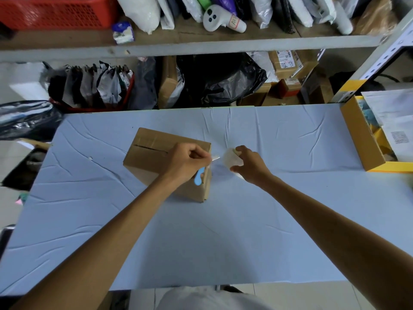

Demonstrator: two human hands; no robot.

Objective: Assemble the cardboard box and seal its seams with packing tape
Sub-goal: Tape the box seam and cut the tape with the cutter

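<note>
A closed brown cardboard box [147,157] stands on the pale blue table cover, its top seam partly visible as a dark slit. My left hand [187,163] hovers over the box's right end, fingers curled round blue-handled scissors [199,178] whose blade tip pokes out toward the right. Just right of the box, my right hand [248,165] grips a roll of clear packing tape [232,159] between thumb and fingers. A short stretch of tape seems to run between the roll and the box edge; it is too faint to be sure.
The table cover [223,231] is wrinkled. A yellow-edged open carton [362,139] with papers sits at the right edge. Shelving [178,44] with bags, parcels and a red basket [55,12] rises behind the table.
</note>
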